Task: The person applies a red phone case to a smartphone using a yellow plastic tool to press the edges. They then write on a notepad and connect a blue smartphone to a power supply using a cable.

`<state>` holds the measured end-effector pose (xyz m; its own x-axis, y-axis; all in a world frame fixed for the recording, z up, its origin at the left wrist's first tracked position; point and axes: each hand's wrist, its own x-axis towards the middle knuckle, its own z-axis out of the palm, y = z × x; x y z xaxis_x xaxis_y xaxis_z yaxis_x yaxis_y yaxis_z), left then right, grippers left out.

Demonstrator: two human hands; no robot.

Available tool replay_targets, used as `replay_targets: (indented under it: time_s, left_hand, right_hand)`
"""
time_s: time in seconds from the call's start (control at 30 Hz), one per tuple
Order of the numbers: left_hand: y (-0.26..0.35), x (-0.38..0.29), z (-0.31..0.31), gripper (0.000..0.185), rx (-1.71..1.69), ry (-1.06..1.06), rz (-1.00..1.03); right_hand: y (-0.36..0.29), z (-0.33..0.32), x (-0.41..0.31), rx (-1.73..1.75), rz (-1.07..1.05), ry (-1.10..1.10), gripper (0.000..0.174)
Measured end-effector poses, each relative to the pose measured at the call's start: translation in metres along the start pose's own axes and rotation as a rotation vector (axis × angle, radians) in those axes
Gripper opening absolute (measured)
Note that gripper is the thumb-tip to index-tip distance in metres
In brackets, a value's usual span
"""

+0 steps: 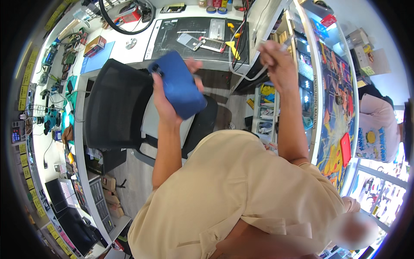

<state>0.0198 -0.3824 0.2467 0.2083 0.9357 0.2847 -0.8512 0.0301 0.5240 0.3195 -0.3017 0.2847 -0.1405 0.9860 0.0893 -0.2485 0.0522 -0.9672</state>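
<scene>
My left hand grips a blue smartphone, its back with a dark camera area turned up towards me. The fingers wrap the far edge and look blurred. In my right hand, the fingers pinch a white cable near its end; the plug itself is too blurred to make out. From that hand the cable loops down and back towards the workbench. The phone and the cable are well apart. Below the phone stands a black mesh-backed office chair with a grey flat item on its seat.
A black work mat bears a silver phone part, a red-edged phone frame and a yellow brush. To the right runs a glass display counter with a red phone case. Another person stands beyond it.
</scene>
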Motion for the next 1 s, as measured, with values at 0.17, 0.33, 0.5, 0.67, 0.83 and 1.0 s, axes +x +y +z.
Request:
replay_targets:
  time_s: [0.17,0.33,0.5,0.67,0.83,1.0]
  left_hand:
    - [-0.002,0.037,0.003,0.079,-0.617,0.326,0.026]
    - [-0.018,0.062,0.016,0.081,-0.552,0.375,-0.026]
    - [-0.026,0.069,0.022,0.087,-0.498,0.252,-0.114]
    - [-0.027,0.071,0.027,0.088,-0.461,0.235,-0.119]
    - [-0.025,0.072,0.035,0.083,-0.324,0.427,-0.036]
    - [-0.023,0.072,0.039,0.081,-0.277,0.403,0.056]
  right_hand:
    - [-0.012,0.013,-0.062,-0.224,0.13,-0.056,0.028]
    - [0.001,0.069,-0.085,-0.206,0.051,-0.207,0.027]
    - [0.005,0.077,-0.071,-0.193,0.054,-0.15,0.026]
    - [0.0,0.075,-0.067,-0.339,-0.118,-0.047,0.018]
    - [-0.001,0.071,-0.063,-0.757,-0.563,0.034,0.035]
    - [-0.005,0.069,-0.063,-0.817,-0.601,0.021,0.031]
